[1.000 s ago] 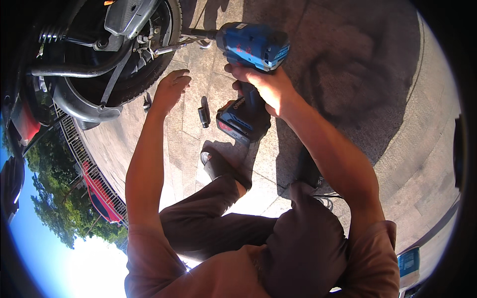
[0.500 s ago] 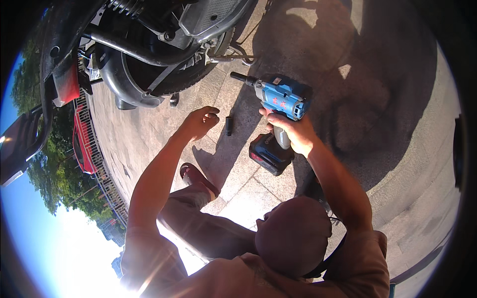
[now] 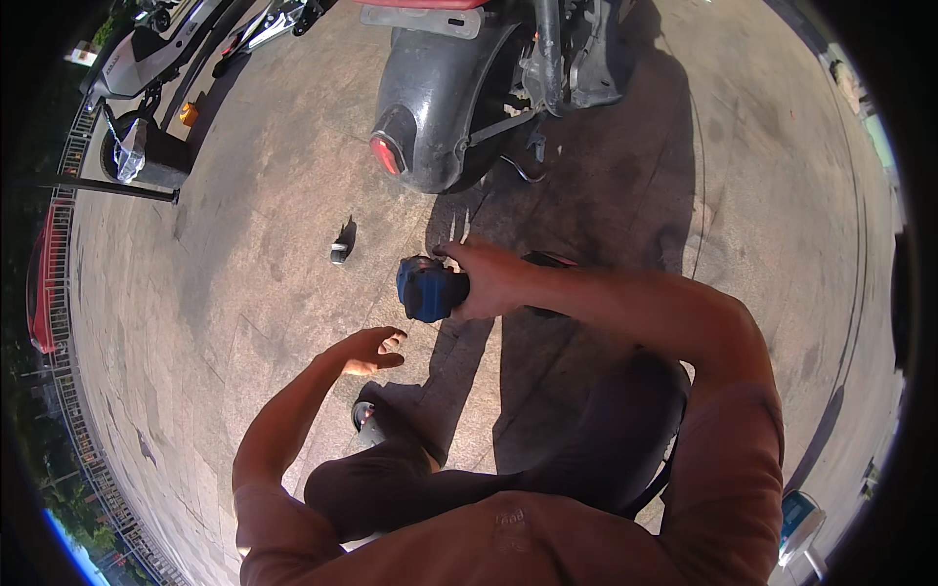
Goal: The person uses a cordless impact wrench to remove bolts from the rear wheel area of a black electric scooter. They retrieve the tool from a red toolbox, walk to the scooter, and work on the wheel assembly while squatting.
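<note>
My right hand (image 3: pixel 489 278) grips a blue cordless impact wrench (image 3: pixel 428 290) whose rear end faces up; its handle is mostly hidden by the hand. Part of its dark battery (image 3: pixel 553 260) with a red edge shows beyond my wrist. My left hand (image 3: pixel 369 352) hovers just left of the wrench, fingers curved and thumb apart, with nothing visible in it. Ahead stands a motorbike, its black rear mudguard (image 3: pixel 427 107) carrying a red tail light (image 3: pixel 386 154). Neither the hands nor the wrench touch it.
A small short cylinder (image 3: pixel 339 253) stands on the paving left of the wrench. The bike's stand (image 3: pixel 523 170) reaches the ground to the right. Another motorbike (image 3: pixel 147 68) is parked far left, near a railing (image 3: pixel 73 391). A blue-green container (image 3: pixel 796 518) sits at lower right.
The view has swung, so the motorbike now appears farther ahead and more central. The wrench has turned from side-on to rear end up. The black socket seen on the ground before is no longer visible.
</note>
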Demonstrator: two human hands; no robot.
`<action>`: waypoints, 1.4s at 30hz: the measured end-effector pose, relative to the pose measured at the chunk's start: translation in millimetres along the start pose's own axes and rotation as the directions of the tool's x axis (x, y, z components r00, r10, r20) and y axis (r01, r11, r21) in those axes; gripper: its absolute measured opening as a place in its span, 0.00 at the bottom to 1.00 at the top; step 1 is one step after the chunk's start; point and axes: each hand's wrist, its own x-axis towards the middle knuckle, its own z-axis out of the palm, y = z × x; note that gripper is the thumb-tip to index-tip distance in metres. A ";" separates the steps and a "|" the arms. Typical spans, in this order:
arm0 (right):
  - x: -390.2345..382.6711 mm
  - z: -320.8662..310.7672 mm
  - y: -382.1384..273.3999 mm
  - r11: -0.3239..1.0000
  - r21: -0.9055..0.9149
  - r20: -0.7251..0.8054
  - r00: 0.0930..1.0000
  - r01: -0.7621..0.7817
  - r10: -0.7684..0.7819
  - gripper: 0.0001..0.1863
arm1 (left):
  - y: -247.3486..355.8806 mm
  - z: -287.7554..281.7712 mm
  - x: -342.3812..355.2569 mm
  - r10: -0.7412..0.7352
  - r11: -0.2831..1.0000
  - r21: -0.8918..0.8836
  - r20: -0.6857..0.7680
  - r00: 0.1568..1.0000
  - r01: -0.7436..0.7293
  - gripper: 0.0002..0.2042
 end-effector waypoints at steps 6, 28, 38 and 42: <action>86.9 34.8 -121.6 0.999 0.036 -0.141 0.989 -0.038 0.043 0.50 | -38.4 -42.9 -21.1 0.517 0.466 -0.702 -0.278 0.809 -0.539 0.27; 347.3 30.0 -212.1 0.497 0.866 -0.303 0.854 0.060 0.423 0.34 | -76.9 -329.0 -27.4 -0.261 0.708 -0.667 -0.554 0.791 -0.233 0.13; 325.7 -18.9 -192.9 -0.119 0.984 -0.011 0.719 0.129 0.695 0.32 | -41.1 -357.9 -5.6 0.131 0.425 -0.840 -0.312 0.941 -0.338 0.12; 327.9 -33.6 -175.6 0.014 0.978 -0.143 0.622 0.207 0.770 0.28 | -27.6 -400.5 23.2 0.185 0.364 -0.917 -0.098 0.978 -0.160 0.19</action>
